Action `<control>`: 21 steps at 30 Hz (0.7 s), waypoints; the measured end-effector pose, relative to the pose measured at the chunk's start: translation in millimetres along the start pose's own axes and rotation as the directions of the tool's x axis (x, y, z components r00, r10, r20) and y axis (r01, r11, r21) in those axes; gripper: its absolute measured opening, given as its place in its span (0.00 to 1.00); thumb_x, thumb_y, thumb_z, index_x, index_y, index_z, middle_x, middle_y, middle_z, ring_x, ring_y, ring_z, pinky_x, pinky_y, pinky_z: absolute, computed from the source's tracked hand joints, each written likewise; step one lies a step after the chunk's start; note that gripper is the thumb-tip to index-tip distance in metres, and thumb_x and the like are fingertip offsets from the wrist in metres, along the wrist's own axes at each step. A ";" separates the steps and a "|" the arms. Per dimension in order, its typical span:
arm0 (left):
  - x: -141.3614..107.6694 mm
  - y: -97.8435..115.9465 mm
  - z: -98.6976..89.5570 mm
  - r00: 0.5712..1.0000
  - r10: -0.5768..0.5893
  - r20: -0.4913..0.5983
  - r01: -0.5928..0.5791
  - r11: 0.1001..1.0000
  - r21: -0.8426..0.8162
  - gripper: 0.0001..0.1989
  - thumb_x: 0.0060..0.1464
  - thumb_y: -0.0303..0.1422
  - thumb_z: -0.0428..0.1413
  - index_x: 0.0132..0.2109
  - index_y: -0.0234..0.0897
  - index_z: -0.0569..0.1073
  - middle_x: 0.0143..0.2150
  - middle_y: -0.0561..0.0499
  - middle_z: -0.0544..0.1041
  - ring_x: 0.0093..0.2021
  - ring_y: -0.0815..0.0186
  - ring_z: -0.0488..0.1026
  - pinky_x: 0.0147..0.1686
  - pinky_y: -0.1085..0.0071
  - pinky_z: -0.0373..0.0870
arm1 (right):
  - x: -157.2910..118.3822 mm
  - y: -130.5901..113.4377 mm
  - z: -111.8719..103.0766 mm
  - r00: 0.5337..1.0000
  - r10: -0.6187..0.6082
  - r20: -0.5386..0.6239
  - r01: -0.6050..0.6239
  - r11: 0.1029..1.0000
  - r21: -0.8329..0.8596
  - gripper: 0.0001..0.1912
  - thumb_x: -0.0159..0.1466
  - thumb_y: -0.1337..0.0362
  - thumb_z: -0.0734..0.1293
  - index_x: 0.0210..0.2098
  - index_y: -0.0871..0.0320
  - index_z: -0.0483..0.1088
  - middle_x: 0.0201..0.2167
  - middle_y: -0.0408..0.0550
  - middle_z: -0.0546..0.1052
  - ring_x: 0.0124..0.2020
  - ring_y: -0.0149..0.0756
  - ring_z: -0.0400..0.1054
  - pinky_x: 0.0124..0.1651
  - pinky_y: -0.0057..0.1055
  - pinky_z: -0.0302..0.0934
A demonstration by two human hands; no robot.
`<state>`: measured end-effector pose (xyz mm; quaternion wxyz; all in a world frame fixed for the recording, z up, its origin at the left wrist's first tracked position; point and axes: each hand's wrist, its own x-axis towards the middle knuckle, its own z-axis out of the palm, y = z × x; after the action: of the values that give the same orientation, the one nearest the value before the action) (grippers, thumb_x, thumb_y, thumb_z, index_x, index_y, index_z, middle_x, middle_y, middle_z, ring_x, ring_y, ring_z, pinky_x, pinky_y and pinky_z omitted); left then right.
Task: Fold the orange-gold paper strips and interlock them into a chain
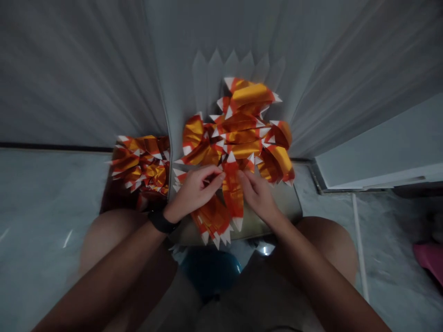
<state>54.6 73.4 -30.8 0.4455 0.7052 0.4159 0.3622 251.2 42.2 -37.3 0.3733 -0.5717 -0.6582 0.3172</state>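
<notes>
My left hand (199, 186), a dark band on its wrist, pinches the left edge of an orange foil strip (233, 198) with white pointed ends. Opposite it, my right hand (258, 193) has thumb and fingers closed at the strip's right edge. The strip lies lengthwise between my hands, one tip towards me. Below my left hand is a fanned stack of similar strips (212, 219). Beyond my hands, several folded gold-and-orange foil pieces (245, 138) with white tips lie heaped on a pale surface (280, 214). My fingertips partly hide the strip's edges.
More foil pieces (141, 161) fill a dark red container (116, 198) at the left. A grey curtain-like sheet (104, 69) rises behind. A white cabinet-like unit (380, 147) stands right, and a pink object (429, 260) lies on the tiled floor (41, 221). Something blue (212, 272) is beneath me.
</notes>
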 end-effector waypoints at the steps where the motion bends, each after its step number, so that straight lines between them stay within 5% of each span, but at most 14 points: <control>1: 0.2 0.2 1.0 1.000 0.004 0.002 -0.004 1.000 -0.006 0.13 0.64 0.40 0.54 0.38 0.36 0.74 0.32 0.52 0.74 0.30 0.70 0.70 0.26 0.77 0.65 | 0.2 -0.4 -0.3 1.000 -0.021 -0.013 0.021 1.000 0.002 0.23 0.72 0.50 0.57 0.23 0.54 0.56 0.20 0.39 0.58 0.24 0.30 0.54 0.28 0.29 0.50; 12: 5.2 -0.7 6.3 0.999 -0.054 0.000 0.052 0.969 -0.243 0.14 0.63 0.43 0.55 0.36 0.37 0.72 0.27 0.56 0.66 0.24 0.73 0.62 0.24 0.76 0.60 | 2.0 -5.1 -5.6 0.994 0.041 -0.098 -0.015 0.967 0.255 0.22 0.67 0.53 0.59 0.20 0.54 0.53 0.19 0.38 0.54 0.23 0.28 0.49 0.26 0.28 0.46; 21: 5.7 -8.2 2.7 0.999 -0.040 -0.009 0.037 0.980 -0.195 0.14 0.63 0.42 0.55 0.35 0.36 0.73 0.29 0.54 0.68 0.26 0.72 0.62 0.25 0.76 0.60 | 5.0 0.5 0.4 0.992 -0.014 -0.128 0.036 0.985 0.166 0.22 0.68 0.54 0.59 0.21 0.54 0.52 0.19 0.38 0.53 0.23 0.28 0.48 0.26 0.28 0.44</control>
<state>57.0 79.7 -38.6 0.5169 0.6476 0.3948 0.3970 250.8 47.3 -37.2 0.4652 -0.5489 -0.6111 0.3300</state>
